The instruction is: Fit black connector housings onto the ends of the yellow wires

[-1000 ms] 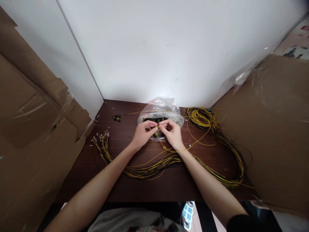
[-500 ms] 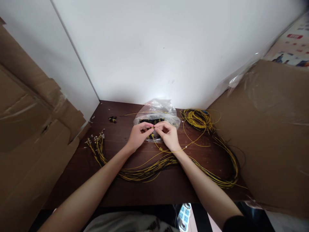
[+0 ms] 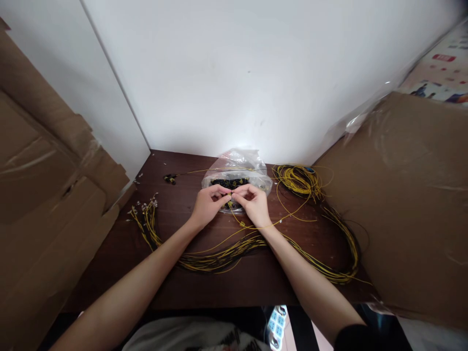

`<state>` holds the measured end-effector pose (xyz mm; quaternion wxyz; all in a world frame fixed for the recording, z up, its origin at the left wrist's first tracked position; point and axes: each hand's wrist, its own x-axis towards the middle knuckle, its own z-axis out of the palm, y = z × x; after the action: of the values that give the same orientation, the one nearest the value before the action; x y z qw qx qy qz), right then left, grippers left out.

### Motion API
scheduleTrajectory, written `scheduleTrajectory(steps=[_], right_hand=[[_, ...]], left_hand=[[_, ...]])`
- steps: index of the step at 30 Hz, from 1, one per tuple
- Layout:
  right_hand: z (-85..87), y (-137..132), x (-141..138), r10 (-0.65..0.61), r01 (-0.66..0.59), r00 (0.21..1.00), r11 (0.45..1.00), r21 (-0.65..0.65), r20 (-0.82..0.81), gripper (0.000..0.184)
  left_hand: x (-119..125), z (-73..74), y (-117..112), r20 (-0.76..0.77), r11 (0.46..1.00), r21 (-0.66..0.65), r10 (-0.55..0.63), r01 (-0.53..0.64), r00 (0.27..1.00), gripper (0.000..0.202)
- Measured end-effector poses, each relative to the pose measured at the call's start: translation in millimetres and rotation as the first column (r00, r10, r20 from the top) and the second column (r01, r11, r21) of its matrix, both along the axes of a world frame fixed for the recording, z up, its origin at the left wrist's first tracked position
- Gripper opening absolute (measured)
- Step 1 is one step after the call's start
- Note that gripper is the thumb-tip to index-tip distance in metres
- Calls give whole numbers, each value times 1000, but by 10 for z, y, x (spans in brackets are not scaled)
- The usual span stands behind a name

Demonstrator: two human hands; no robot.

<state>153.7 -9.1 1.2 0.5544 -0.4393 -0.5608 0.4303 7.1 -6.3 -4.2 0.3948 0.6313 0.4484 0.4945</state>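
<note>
My left hand and my right hand meet fingertip to fingertip over the dark wooden table. Both are pinched on the end of one thin yellow wire, which trails down past my right wrist. A small part at the wire's tip is too small to make out. Just behind the hands lies a clear plastic bag holding small black and yellow parts. A long bundle of yellow wires curves across the table under my forearms.
A coil of yellow wire lies at the back right. Loose wire ends with terminals fan out on the left. One finished wire with a black connector lies at the back left. Cardboard sheets flank both sides. A power strip sits below the table edge.
Both hands stay pinched together on the wire, shifted slightly left in the frame as the view moved. The fingers have drawn a little closer.
</note>
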Motion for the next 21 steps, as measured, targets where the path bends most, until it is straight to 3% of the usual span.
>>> scheduleTrajectory(steps=[10, 16, 21], right_hand=[[25, -3, 14, 51, -52, 998, 998, -43, -21, 13], [66, -15, 29, 95, -98, 994, 993, -63, -44, 13], [88, -8, 29, 148, -162, 980, 981, -110, -131, 16]], left_hand=[[-23, -6, -29, -86, 990, 139, 48, -35, 995, 12], [-29, 74, -87, -209, 962, 271, 102, -42, 973, 6], [-33, 152, -110, -219, 954, 298, 95, -26, 971, 9]])
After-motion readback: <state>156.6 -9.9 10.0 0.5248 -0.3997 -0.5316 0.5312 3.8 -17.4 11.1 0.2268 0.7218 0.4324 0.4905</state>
